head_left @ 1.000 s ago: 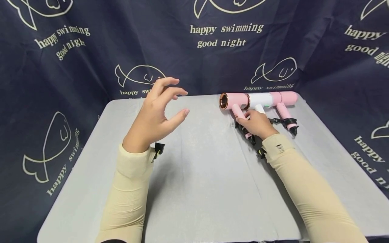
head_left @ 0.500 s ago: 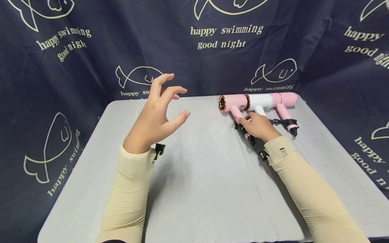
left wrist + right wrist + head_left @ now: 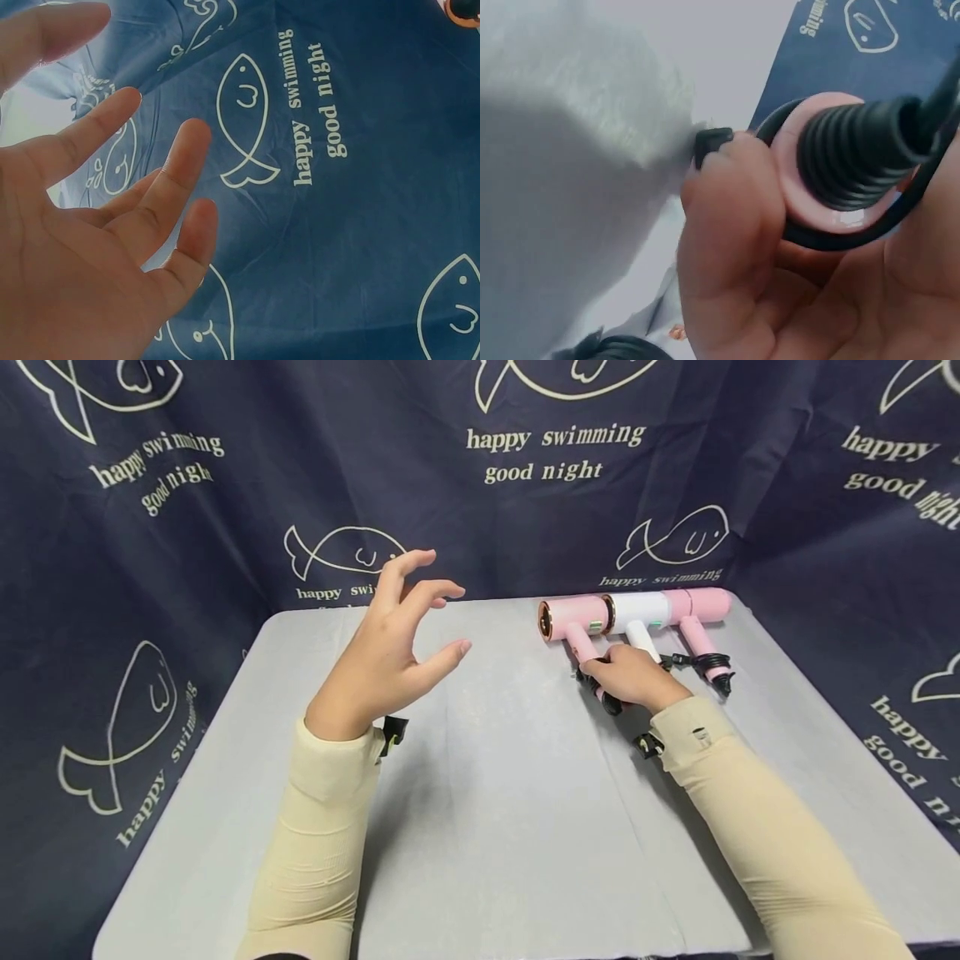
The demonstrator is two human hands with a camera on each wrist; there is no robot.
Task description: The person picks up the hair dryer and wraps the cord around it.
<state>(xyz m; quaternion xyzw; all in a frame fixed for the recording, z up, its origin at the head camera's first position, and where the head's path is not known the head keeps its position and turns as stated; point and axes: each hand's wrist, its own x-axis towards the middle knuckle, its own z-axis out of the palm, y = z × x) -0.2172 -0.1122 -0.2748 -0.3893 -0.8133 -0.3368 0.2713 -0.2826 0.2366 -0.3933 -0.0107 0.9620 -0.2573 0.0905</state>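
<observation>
A pink hair dryer (image 3: 576, 617) with a copper-coloured rim lies leftmost in a row at the table's back right. My right hand (image 3: 630, 675) grips its handle, with the fingers curled round it. In the right wrist view the pink handle end (image 3: 789, 161) shows between thumb and fingers, with a black cord sleeve (image 3: 855, 154) sticking out and cord wound round it. Right beside this dryer lies a white hair dryer (image 3: 639, 612), then a second pink hair dryer (image 3: 705, 604). My left hand (image 3: 378, 647) hovers over the table's left half, fingers spread and nothing in it.
The grey table (image 3: 510, 827) has a dark blue curtain (image 3: 465, 527) with fish drawings behind it and at both sides. A black cord bundle (image 3: 717, 667) wraps the far-right dryer's handle. The dryers sit almost end to end.
My right hand has closed more fully round the left pink dryer's handle. That dryer has turned slightly, so its label shows more. The left hand has barely moved.
</observation>
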